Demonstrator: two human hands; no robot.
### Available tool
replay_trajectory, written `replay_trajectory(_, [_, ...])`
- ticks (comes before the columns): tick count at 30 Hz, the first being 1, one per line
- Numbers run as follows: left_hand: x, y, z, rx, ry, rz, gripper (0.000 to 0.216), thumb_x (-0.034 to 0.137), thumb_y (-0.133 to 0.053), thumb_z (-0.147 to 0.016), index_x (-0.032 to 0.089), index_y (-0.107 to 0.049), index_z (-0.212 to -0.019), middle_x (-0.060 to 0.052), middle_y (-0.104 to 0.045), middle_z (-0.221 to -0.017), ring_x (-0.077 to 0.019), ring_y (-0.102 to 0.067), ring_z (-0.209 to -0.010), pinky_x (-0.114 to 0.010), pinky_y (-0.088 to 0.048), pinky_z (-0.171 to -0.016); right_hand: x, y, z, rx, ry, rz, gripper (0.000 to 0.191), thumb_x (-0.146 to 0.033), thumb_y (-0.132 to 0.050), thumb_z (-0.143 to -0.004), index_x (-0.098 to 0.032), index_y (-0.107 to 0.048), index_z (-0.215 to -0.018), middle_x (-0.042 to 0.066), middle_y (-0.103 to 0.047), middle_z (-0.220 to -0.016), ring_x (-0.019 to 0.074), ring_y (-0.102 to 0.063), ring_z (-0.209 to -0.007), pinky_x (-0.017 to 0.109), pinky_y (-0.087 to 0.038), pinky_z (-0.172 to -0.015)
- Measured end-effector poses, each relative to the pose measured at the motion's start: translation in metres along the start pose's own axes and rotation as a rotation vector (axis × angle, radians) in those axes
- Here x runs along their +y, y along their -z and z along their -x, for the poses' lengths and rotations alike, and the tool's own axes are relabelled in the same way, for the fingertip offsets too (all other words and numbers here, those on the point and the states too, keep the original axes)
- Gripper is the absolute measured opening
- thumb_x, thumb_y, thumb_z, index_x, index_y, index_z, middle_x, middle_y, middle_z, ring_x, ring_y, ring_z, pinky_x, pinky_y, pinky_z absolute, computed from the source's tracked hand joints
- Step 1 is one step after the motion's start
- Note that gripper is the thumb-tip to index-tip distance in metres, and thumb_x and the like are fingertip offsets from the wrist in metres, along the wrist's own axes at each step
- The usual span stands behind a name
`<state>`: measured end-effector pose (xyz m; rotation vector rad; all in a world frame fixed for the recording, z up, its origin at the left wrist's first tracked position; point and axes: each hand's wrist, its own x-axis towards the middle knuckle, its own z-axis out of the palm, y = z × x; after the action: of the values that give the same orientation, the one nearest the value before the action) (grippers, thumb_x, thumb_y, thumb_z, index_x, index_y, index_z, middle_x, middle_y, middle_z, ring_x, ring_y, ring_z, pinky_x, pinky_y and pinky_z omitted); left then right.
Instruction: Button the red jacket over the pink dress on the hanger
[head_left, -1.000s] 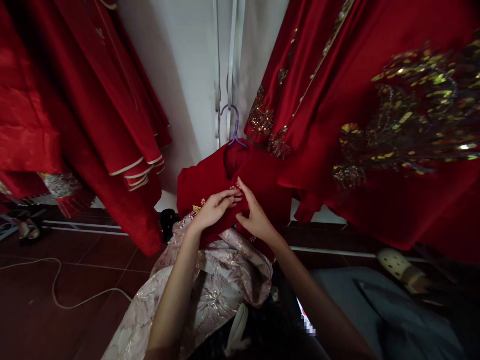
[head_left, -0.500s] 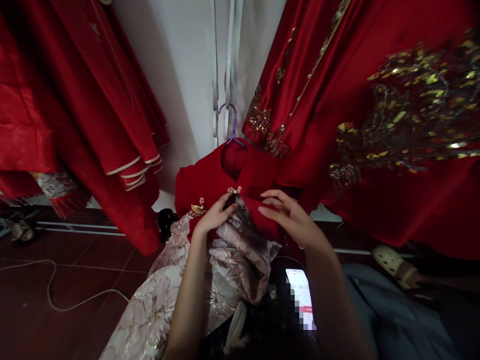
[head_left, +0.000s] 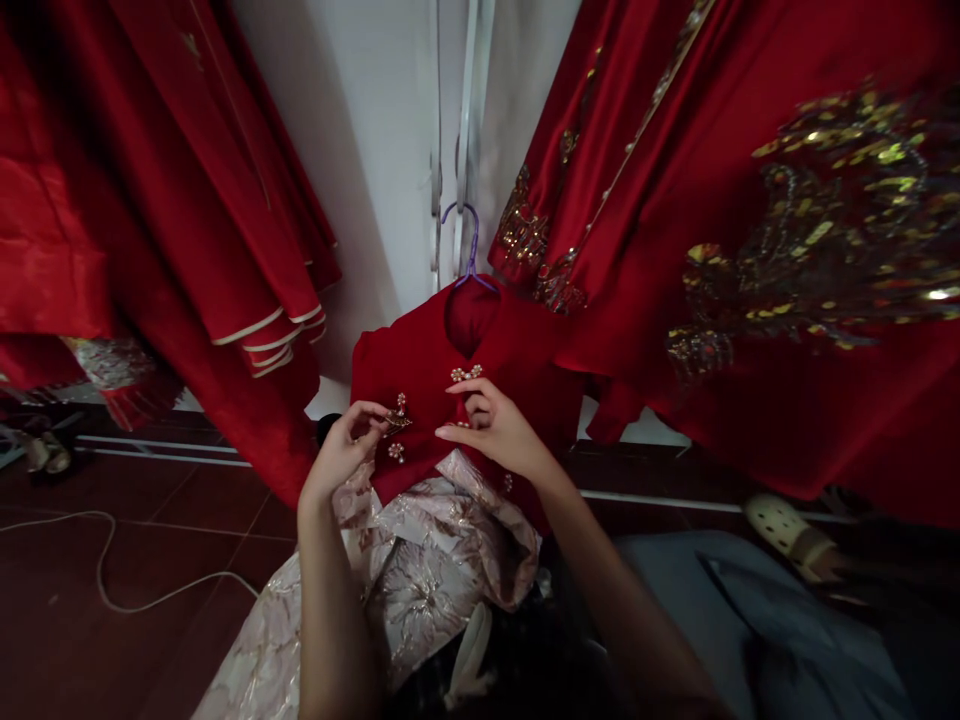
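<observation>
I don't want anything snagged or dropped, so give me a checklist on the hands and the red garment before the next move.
1. Left hand on the gold ornament: ok, fingertips are on it.
2. Gold ornament fastened to the red garment: cannot tell; the fingers partly cover it.
3. Right hand gripping cloth firmly: cannot tell; it is at the garment's front, thumb and forefinger apart.
4. Purple hanger in the neckline: ok.
5. Beaded piece below the neckline uncovered: ok, just above the right hand.
6. Patterned cloth clear of the garment: not ok, it is bunched against the lower front.
</observation>
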<state>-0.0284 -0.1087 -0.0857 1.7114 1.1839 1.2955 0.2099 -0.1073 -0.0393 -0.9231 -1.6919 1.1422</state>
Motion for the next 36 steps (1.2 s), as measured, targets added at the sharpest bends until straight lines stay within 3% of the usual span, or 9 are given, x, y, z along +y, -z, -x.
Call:
replay_trajectory(4, [-0.008,-0.012,-0.004,0.019,0.024,0.101,0.02,0.023,-0.059,-0.077,0.017,-0.053,-0.095,-0.003,-0.061,-0.089,-0.0124,-0.059,-0.08,-0.029,-0.048,-0.079,0.018,-0.024,-0.023,-0.016,0.033,0.002,0.046,-0.033,-0.07,-0.069,-0.022,-0.048,-0.108,-0.006,-0.041,-0.072,0.0065,-0.048,-0.053,0.019,-0.046,-0.042])
replay_trajectory(9, [-0.008,-0.022,-0.01,0.038,0.038,0.204,0.026,0.02,-0.063,-0.072,0.016,-0.054,-0.096,-0.005,-0.062,-0.092,-0.0116,-0.06,-0.08,-0.029,-0.048,-0.082,0.038,-0.034,-0.034,-0.022,0.083,0.055,0.035,-0.023,-0.055,-0.079,-0.02,-0.046,-0.113,-0.002,-0.047,-0.08,0.009,-0.057,-0.064,0.025,-0.057,-0.056])
replay_trajectory(19, [-0.01,-0.028,-0.013,0.114,0.142,0.292,0.035,0.027,-0.073,-0.065,0.011,-0.065,-0.095,-0.009,-0.069,-0.096,-0.0167,-0.065,-0.085,-0.033,-0.05,-0.087,0.045,-0.045,-0.039,0.058,0.176,0.239,0.035,-0.02,-0.049,-0.082,-0.018,-0.044,-0.117,0.003,-0.052,-0.085,0.0135,-0.058,-0.072,0.023,-0.055,-0.052])
replay_trajectory(29, [-0.012,-0.03,-0.014,0.242,0.136,0.155,0.031,0.033,-0.071,-0.067,0.011,-0.07,-0.088,-0.01,-0.072,-0.09,-0.0189,-0.068,-0.08,-0.031,-0.053,-0.08,0.054,-0.053,-0.043,0.161,0.301,0.448,0.032,-0.016,-0.047,-0.084,-0.016,-0.045,-0.116,0.005,-0.053,-0.088,0.0146,-0.055,-0.077,0.03,-0.052,-0.073])
replay_trajectory(36, [-0.021,-0.031,-0.016,0.151,0.074,0.178,0.025,0.031,-0.067,-0.07,0.012,-0.066,-0.087,-0.008,-0.07,-0.089,-0.0163,-0.065,-0.08,-0.03,-0.051,-0.081,0.051,-0.053,-0.044,0.157,0.286,0.438,0.03,-0.015,-0.048,-0.084,-0.015,-0.048,-0.113,0.006,-0.056,-0.089,0.0143,-0.057,-0.079,0.029,-0.052,-0.073])
